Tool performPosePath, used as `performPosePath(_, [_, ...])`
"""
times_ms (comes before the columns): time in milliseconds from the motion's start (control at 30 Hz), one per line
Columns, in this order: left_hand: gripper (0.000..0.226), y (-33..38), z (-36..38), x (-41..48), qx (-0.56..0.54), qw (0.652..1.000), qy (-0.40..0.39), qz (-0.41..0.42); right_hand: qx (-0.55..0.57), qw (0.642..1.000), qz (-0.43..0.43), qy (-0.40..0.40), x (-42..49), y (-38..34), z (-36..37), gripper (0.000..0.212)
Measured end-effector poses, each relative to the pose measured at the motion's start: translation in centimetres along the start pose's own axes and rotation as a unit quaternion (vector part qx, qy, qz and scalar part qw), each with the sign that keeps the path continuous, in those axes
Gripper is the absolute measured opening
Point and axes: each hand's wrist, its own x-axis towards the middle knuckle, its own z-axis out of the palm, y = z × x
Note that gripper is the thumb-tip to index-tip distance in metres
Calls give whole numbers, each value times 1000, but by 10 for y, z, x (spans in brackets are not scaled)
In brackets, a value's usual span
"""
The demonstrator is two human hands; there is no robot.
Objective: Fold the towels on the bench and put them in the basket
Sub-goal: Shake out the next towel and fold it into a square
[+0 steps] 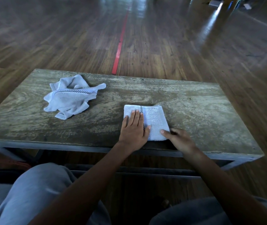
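A folded pale blue towel [153,120] with a checkered stripe lies near the front edge of the worn wooden bench [194,111]. My left hand [133,129] presses flat on the towel's left half, fingers straight. My right hand [176,138] is at the towel's near right corner; its thumb lies on the cloth and its fingers sit blurred at the cloth's right edge, so I cannot tell whether they pinch it. A second towel [71,96] of the same kind lies crumpled at the bench's back left. No basket is in view.
The bench stands on a metal frame [80,147] over a wooden floor with a red tape line [119,52] running away from me. My knees in grey trousers [32,192] sit below the bench's front edge.
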Motion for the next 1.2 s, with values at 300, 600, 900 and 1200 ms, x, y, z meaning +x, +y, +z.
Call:
performPosePath(300, [80, -8, -4, -2, -17, 999, -16, 27, -206, 969, -53, 127, -5, -29, -13, 64])
performPosePath(600, [46, -48, -34, 46, -178, 981, 10, -82, -61, 985, -161, -21, 64, -73, -20, 36])
performPosePath(900, [34, -66, -34, 60, -297, 951, 1, -90, -150, 978, -96, -110, 96, -81, -33, 23])
performPosePath(1200, [34, -66, -30, 57, -312, 945, 22, -90, -98, 980, -156, -70, 92, -86, -32, 12])
